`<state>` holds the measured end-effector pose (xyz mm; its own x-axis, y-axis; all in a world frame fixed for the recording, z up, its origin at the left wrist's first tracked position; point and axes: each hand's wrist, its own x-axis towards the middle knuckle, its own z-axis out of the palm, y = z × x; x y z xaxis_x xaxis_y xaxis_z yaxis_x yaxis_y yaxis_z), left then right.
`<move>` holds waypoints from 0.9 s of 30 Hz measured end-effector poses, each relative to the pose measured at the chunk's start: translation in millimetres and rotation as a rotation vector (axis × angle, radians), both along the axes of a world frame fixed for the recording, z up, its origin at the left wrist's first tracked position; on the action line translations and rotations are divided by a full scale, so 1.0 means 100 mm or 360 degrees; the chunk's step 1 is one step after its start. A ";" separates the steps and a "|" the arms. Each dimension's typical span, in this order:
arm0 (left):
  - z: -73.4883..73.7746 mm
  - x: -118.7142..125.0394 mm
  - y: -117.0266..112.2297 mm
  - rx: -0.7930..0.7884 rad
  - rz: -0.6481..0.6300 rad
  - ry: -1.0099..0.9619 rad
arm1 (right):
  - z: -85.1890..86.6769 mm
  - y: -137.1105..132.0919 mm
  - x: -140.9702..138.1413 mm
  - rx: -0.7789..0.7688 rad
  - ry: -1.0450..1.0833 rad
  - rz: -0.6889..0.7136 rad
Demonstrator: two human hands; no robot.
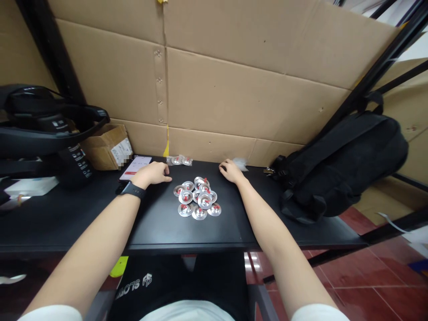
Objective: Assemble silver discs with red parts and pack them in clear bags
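A loose pile of silver finger cymbals with red loops lies on the black tabletop between my hands, some overlapping. To their left, my left hand rests on the table with fingers loosely bent and apart, holding nothing. A phone lies beside it, partly covered by the hand. My right hand rests right of the pile, behind it, its fingers slightly curled and nothing seen in them. Just beyond that hand is a crumpled clear plastic bag. More cymbals in a clear packet lie near the back edge.
Cardboard panels wall off the back. A small cardboard box and a black headset stand at left. On the right, a black backpack leans at the shelf post, with a gold clip beside it.
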<state>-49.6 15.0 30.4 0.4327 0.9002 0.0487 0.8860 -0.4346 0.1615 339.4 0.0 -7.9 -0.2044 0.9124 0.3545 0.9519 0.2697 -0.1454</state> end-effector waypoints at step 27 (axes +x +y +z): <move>-0.14 0.44 -0.17 0.0389 -0.0208 -0.0131 | 0.00 -0.02 -0.07 -0.0027 -0.0042 0.0017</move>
<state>-5.9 -2.2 16.8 0.5298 0.7943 0.2972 0.8083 -0.5791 0.1067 332.3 -1.5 -7.7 -0.2234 0.9159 0.3336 0.9525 0.2778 -0.1251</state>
